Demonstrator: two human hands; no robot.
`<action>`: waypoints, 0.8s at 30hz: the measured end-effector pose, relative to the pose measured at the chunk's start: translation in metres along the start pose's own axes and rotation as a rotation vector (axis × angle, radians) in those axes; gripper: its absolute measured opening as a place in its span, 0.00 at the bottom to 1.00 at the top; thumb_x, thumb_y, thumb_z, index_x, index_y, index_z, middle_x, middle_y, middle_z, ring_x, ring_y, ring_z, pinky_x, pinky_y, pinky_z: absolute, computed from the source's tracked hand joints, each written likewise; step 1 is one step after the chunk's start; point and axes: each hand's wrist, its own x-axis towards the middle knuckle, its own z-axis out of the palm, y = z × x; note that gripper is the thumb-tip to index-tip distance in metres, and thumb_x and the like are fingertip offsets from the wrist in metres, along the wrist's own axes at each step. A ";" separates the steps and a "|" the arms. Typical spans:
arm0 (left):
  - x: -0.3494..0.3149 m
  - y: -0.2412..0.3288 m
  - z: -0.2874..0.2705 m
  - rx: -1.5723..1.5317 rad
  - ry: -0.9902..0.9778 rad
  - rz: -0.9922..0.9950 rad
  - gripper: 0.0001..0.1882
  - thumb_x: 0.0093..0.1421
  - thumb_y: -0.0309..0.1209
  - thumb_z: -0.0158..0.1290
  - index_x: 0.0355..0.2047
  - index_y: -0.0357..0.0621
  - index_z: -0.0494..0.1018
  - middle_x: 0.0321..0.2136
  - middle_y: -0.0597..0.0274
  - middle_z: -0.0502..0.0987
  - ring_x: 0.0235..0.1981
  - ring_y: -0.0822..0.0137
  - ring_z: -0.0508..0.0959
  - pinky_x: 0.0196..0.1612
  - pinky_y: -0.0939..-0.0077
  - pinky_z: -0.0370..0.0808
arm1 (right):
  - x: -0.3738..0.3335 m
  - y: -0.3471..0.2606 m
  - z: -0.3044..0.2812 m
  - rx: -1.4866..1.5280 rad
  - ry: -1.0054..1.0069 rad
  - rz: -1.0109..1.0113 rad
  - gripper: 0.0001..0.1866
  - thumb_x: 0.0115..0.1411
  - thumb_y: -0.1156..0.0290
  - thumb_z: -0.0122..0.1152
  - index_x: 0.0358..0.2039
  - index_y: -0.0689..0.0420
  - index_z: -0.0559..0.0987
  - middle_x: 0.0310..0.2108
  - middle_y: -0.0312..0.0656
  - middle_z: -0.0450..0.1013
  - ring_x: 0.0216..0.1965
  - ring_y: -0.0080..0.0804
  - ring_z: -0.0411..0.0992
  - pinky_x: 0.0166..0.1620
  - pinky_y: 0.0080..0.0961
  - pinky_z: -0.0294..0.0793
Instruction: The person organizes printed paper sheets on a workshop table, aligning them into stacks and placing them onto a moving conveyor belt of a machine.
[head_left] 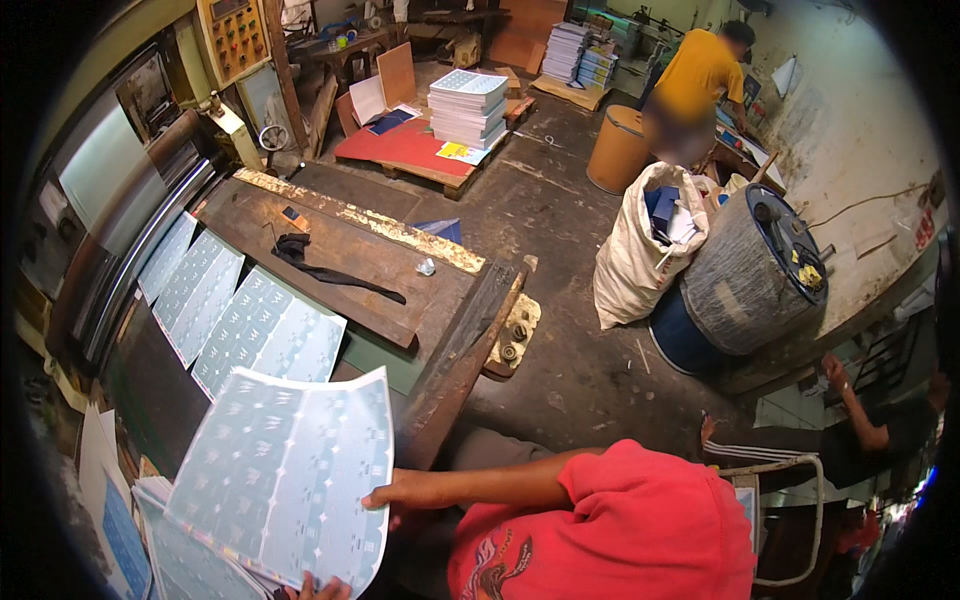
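Observation:
A pale blue printed sheet (290, 465) with white patterning is held up in front of me, slightly curled at its far right corner. My right hand (395, 490) pinches its right edge, thumb on top and the other fingers mostly hidden beneath. At the near edge, my left hand (325, 588) grips the sheet, largely cut off by the picture's lower rim. Beneath it, at lower left, more printed sheets (190, 545) lie in a pile. Beyond, overlapping printed sheets (270, 330) form a line leading to the shiny rollers (140, 250) of a machine.
A black cloth (320, 268) lies on the machine's worn wooden table (370, 235). Paper stacks (468, 110) stand on a pallet (385, 150) farther off. A filled white sack (640, 250) and a blue drum (745, 270) stand right. One person in yellow (695, 75) bends at the back; another sits far right.

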 end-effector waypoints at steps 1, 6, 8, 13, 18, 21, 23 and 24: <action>0.001 -0.002 0.004 0.044 0.067 0.020 0.19 0.70 0.37 0.44 0.38 0.34 0.79 0.40 0.44 0.79 0.50 0.43 0.75 0.56 0.45 0.66 | 0.002 0.012 -0.012 0.035 0.015 -0.020 0.21 0.63 0.53 0.57 0.43 0.59 0.76 0.30 0.36 0.75 0.25 0.21 0.70 0.29 0.19 0.69; -0.008 -0.041 0.010 0.254 0.403 -0.195 0.22 0.68 0.39 0.49 0.47 0.28 0.75 0.47 0.40 0.76 0.55 0.39 0.71 0.58 0.49 0.68 | -0.020 0.055 -0.062 -0.078 0.238 0.087 0.18 0.65 0.55 0.51 0.38 0.59 0.77 0.25 0.37 0.74 0.21 0.22 0.68 0.25 0.18 0.67; -0.013 -0.048 0.019 0.218 0.468 -0.371 0.20 0.67 0.36 0.50 0.46 0.27 0.75 0.46 0.39 0.76 0.55 0.41 0.71 0.55 0.53 0.72 | -0.040 0.056 -0.063 -0.152 0.249 0.091 0.20 0.67 0.53 0.49 0.38 0.59 0.77 0.25 0.37 0.75 0.22 0.22 0.70 0.26 0.18 0.67; -0.055 -0.131 0.037 0.332 0.422 -0.510 0.15 0.66 0.23 0.48 0.50 0.25 0.71 0.50 0.38 0.74 0.54 0.50 0.73 0.55 0.64 0.74 | -0.072 0.074 -0.053 -0.144 0.342 0.115 0.22 0.68 0.53 0.49 0.42 0.62 0.77 0.28 0.40 0.78 0.25 0.24 0.75 0.29 0.20 0.73; -0.029 -0.119 0.019 0.512 0.481 -0.444 0.14 0.58 0.24 0.58 0.46 0.37 0.78 0.46 0.51 0.80 0.48 0.55 0.79 0.53 0.63 0.70 | -0.069 0.058 -0.029 -0.084 0.392 0.102 0.23 0.68 0.54 0.50 0.46 0.65 0.74 0.31 0.46 0.78 0.32 0.30 0.77 0.33 0.24 0.77; -0.017 -0.120 0.010 0.508 0.529 -0.492 0.13 0.55 0.24 0.61 0.43 0.39 0.79 0.44 0.54 0.81 0.49 0.58 0.79 0.54 0.64 0.68 | -0.044 0.043 -0.023 0.029 0.439 0.135 0.23 0.69 0.55 0.49 0.51 0.64 0.68 0.33 0.49 0.78 0.30 0.32 0.77 0.33 0.23 0.77; -0.025 -0.116 0.002 0.511 0.555 -0.524 0.12 0.54 0.24 0.62 0.41 0.39 0.79 0.43 0.55 0.81 0.49 0.58 0.79 0.54 0.64 0.68 | -0.027 0.039 -0.027 0.067 0.396 0.184 0.24 0.68 0.54 0.49 0.51 0.64 0.68 0.33 0.50 0.78 0.30 0.31 0.77 0.35 0.25 0.77; -0.024 -0.117 0.003 0.500 0.562 -0.525 0.12 0.54 0.24 0.62 0.40 0.39 0.79 0.43 0.55 0.81 0.49 0.58 0.79 0.54 0.64 0.68 | -0.019 0.031 -0.029 0.086 0.400 0.188 0.25 0.68 0.53 0.49 0.51 0.63 0.68 0.33 0.50 0.77 0.30 0.31 0.77 0.35 0.25 0.77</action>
